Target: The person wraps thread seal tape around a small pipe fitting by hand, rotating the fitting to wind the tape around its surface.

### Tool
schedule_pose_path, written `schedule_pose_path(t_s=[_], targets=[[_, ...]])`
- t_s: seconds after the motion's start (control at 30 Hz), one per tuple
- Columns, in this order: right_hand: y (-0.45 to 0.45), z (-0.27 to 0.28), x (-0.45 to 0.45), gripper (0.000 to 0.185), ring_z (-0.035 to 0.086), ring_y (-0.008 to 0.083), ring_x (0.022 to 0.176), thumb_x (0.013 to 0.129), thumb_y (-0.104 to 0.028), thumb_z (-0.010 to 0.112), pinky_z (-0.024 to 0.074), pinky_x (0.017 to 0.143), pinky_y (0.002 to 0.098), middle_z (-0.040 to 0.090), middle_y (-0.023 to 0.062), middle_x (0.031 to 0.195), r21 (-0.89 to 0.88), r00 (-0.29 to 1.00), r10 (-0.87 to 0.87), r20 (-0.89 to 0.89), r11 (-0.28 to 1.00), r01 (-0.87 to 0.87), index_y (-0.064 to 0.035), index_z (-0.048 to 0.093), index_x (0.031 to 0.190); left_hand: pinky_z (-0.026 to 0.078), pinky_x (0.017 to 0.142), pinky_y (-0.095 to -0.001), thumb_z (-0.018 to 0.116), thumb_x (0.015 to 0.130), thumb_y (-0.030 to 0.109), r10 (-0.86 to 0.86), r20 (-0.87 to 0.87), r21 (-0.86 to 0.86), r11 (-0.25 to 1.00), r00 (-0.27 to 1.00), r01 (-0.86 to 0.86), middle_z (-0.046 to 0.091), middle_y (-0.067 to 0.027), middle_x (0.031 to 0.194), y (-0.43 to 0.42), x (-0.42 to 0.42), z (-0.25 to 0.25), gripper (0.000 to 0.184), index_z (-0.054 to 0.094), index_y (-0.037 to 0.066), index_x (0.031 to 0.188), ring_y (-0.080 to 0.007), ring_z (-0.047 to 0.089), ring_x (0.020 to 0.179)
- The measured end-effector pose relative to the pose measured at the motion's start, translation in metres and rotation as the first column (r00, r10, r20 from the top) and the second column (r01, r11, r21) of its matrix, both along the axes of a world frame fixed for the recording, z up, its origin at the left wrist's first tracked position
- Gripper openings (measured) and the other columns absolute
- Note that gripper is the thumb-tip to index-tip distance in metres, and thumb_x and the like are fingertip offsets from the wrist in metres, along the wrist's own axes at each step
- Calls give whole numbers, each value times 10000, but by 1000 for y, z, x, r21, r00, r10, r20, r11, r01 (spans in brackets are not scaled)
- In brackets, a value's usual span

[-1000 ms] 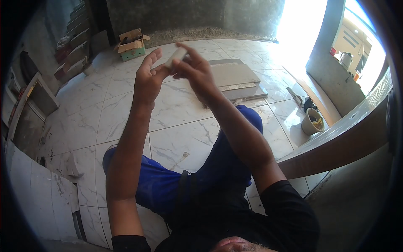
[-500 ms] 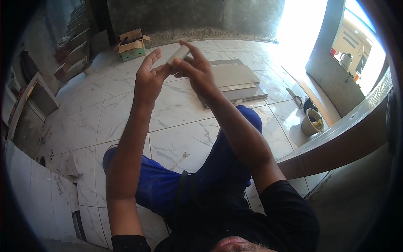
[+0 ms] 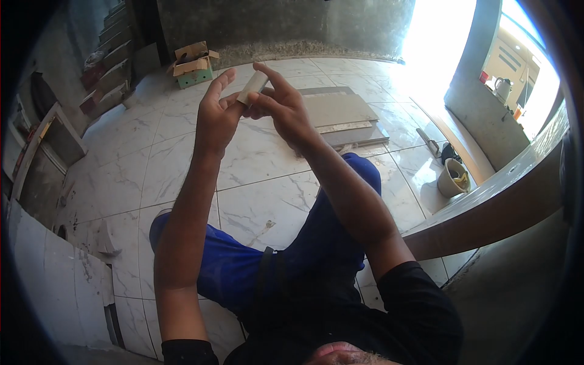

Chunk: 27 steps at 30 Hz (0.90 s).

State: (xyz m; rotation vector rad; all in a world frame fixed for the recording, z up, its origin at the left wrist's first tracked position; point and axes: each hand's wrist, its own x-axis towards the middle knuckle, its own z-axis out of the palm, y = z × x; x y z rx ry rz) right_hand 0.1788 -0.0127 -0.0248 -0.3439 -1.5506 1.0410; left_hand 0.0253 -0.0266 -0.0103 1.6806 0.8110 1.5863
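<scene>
A small pale rectangular strip (image 3: 254,86), which looks like a cut piece of tile, is held up at a tilt in front of me. My right hand (image 3: 286,109) grips it, with the thumb on its lower part and the index finger stretched along to its upper end. My left hand (image 3: 216,121) is raised beside it, fingers pointing up and apart from the thumb. The left thumb reaches the strip's lower end; whether it presses on it is hard to see. Both forearms stretch out over my bent legs in blue trousers.
Large flat slabs (image 3: 347,114) lie stacked on the marbled tile floor (image 3: 176,161) beyond my hands. An open cardboard box (image 3: 193,68) stands by the back wall. To the right are a bucket (image 3: 452,179) and a long-handled tool (image 3: 427,142). A curved ledge (image 3: 493,222) juts in at right.
The strip has turned slightly more upright and shifted a little to the left with my right hand. My left hand has barely moved.
</scene>
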Motion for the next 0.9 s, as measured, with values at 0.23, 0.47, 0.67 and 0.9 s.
schedule_pose_path(t_s=[0.23, 0.47, 0.67, 0.9], targets=[[2, 1, 2, 539, 647, 137, 812, 992, -207, 508, 505, 723, 270, 656, 99, 952, -65, 997, 31, -73, 997, -36, -37, 331, 1472, 470, 994, -330, 676, 895, 125, 5, 14, 12, 1000, 1000, -5, 397, -233, 1455, 5, 0, -3, 625, 377, -27, 1423, -250, 597, 1159], [1, -2, -2, 529, 640, 132, 809, 992, -206, 518, 507, 713, 273, 648, 107, 973, -93, 995, 30, -92, 995, -38, -29, 333, 1455, 478, 971, -319, 650, 904, 118, -11, 19, 25, 1000, 1000, 10, 417, -228, 1444, 6, 1, -5, 599, 383, -24, 1422, -221, 611, 1110], [0, -9, -7, 544, 636, 138, 784, 981, -194, 540, 505, 697, 272, 633, 111, 929, -104, 992, 51, -113, 993, -63, -27, 291, 1435, 492, 931, -301, 559, 942, 122, -10, -49, -45, 999, 999, 7, 432, -210, 1444, 8, 3, -12, 539, 381, 3, 1436, -189, 599, 1106], [4, -21, -26, 666, 621, 171, 877, 904, -146, 638, 511, 752, 285, 602, 147, 992, -53, 975, -2, -223, 999, -10, -20, 228, 1413, 497, 926, -306, 476, 950, 47, -105, -27, -122, 987, 994, 101, 560, -199, 1286, 11, 11, -23, 468, 414, 6, 1411, -213, 591, 1108]])
